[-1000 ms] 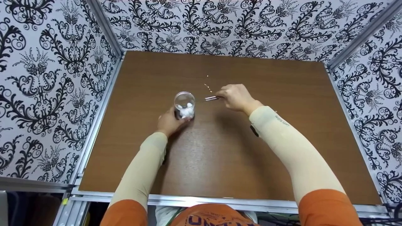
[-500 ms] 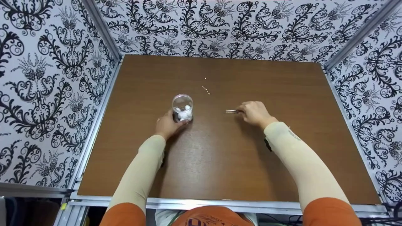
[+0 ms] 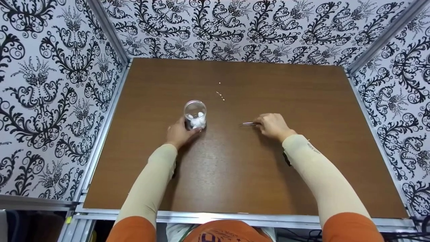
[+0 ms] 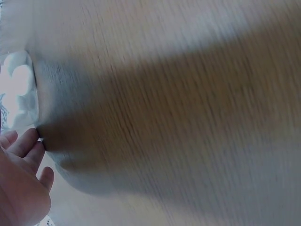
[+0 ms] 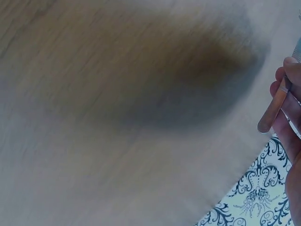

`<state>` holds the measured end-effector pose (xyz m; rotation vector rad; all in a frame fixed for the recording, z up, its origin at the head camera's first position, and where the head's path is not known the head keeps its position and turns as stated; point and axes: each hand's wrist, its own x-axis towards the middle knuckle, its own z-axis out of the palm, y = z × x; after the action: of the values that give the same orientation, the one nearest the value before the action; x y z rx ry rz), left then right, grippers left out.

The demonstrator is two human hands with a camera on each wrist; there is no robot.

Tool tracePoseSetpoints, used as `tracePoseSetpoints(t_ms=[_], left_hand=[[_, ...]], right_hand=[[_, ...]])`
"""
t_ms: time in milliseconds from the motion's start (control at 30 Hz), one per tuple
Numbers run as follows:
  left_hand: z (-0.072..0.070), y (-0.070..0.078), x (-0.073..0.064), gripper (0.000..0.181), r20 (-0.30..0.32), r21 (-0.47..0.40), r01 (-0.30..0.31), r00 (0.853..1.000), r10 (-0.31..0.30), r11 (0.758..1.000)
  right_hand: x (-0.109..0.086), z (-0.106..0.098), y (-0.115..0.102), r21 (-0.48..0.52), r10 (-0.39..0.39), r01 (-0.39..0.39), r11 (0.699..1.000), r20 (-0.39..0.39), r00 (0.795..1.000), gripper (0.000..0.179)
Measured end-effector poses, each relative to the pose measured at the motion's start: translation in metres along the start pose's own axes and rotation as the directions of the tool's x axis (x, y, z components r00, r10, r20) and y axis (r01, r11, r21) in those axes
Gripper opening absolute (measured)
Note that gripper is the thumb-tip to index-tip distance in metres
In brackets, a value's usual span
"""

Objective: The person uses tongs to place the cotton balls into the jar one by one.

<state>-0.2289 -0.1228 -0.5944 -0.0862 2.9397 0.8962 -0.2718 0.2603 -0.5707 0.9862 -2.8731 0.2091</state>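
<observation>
A clear round jar [image 3: 195,109] stands on the table left of its middle, with several white cotton balls [image 3: 199,121] in it. My left hand [image 3: 179,135] grips the jar low on its near side, thumb at the front. In the left wrist view the fingers of the left hand [image 4: 26,165] lie against the jar's base, beside the white balls [image 4: 21,80]. My right hand [image 3: 272,126] pinches a pair of metal tweezers [image 3: 248,124], whose tips point left towards the jar, well apart from it. The right wrist view shows the rounded end of the tweezers [image 5: 273,113].
Small pale crumbs [image 3: 220,96] lie in a short line beyond the jar on the brown table [image 3: 285,87]. Patterned walls [image 3: 228,30] stand at the back and both sides. A metal rail [image 3: 201,216] runs along the front edge.
The right hand has moved right and nearer the body with the tweezers, away from the crumbs and the jar. The left hand keeps its grip on the jar. The view has tilted slightly.
</observation>
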Motion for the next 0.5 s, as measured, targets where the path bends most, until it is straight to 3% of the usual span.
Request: tracePoseSetpoints(t_ms=[500], left_hand=[[0.003, -0.003, 0.002, 0.089, -0.027, -0.014, -0.029, 0.999, 0.028, 0.999]], right_hand=[[-0.003, 0.013, -0.001, -0.027, -0.019, 0.019, 0.999, 0.006, 1.000, 0.014]])
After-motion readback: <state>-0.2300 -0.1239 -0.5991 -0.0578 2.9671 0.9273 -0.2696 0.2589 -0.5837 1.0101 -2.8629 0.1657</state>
